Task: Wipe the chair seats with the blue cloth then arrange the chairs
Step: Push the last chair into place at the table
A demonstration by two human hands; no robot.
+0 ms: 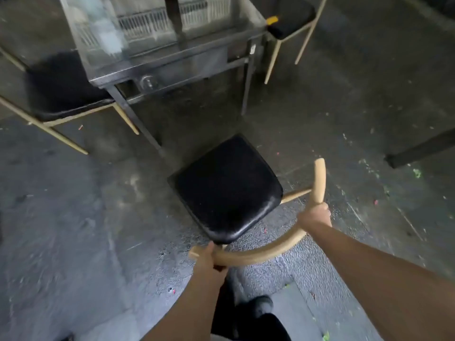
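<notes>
My hands, left hand point(208, 257) and right hand point(316, 214), both grip the chair point(229, 188) by its curved back, just short of the bench point(172, 67). Shoved crooked, its legs could strike the bench legs. No blue cloth visible.

Open floor point(61, 217) lies left of the near chair point(229, 190); ahead, the metal table point(172, 67) leg stands close to its seat corner.

Black-seated chair point(229, 188) with curved wooden backrest point(275, 247), upright.
</notes>
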